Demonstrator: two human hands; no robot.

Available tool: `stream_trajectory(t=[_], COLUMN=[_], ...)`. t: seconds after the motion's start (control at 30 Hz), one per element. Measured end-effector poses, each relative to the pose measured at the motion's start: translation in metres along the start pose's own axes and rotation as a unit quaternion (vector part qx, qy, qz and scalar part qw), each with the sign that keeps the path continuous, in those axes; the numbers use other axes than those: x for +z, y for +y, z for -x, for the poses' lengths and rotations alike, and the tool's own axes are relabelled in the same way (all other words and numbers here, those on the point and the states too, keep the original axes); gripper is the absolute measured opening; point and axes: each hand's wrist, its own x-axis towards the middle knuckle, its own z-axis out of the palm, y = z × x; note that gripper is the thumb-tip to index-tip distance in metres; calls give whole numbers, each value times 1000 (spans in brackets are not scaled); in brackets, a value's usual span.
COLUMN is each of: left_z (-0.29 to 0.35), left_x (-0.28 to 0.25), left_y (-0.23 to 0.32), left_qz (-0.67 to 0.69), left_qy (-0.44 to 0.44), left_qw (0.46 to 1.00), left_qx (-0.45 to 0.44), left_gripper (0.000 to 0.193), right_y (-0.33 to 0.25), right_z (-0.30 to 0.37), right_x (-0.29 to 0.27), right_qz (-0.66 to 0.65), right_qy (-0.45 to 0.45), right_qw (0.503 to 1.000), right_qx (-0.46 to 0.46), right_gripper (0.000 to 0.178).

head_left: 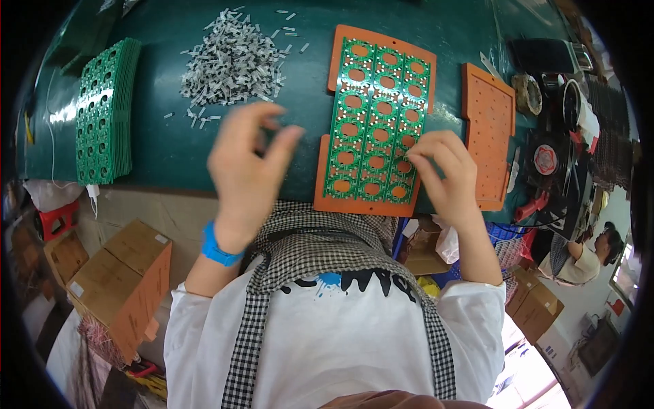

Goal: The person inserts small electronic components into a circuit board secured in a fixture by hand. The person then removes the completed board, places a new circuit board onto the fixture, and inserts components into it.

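Observation:
A green circuit board panel (368,105), with several rows of oval cutouts, lies in an orange fixture plate (381,34) on the table in front of me. My right hand (446,174) is over the panel's right column, thumb and fingertips pinched together near one cutout. Whatever is between those fingertips is too small to make out. My left hand (248,160), slightly blurred, hovers left of the fixture with thumb and forefinger apart, and nothing shows in it. Beyond it lies a heap of small whitish, strip-like parts (233,61), with several scattered around its edges.
A stack of green circuit board panels (105,116) stands at the left. Right of the fixture lies a second orange plate (489,129). Farther right are a roll of tape (527,94) and dark equipment (545,160). Cardboard boxes (112,279) sit below the table, and another person (579,262) is at right.

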Motion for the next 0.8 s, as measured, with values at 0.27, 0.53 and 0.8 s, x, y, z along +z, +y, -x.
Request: stream_trajectory(t=[0.27,0.53,0.8], left_z=[-25,-26,-22], left_x=[-17,-18,-16], left_y=[-48,-46,-46], left_qz=[-199,-214,-173], left_qy=[112,72,60], left_qw=[971,968,972], left_qx=[75,112,149], left_gripper=[18,6,3], right_y=[15,15,13], right_z=[2,6,16], right_x=[-3,1,5], right_qz=[-4,1,105], right_qy=[-86,-64,4], right_qw=[996,997,993], right_qx=[36,36,-60], right_gripper=[10,9,14])
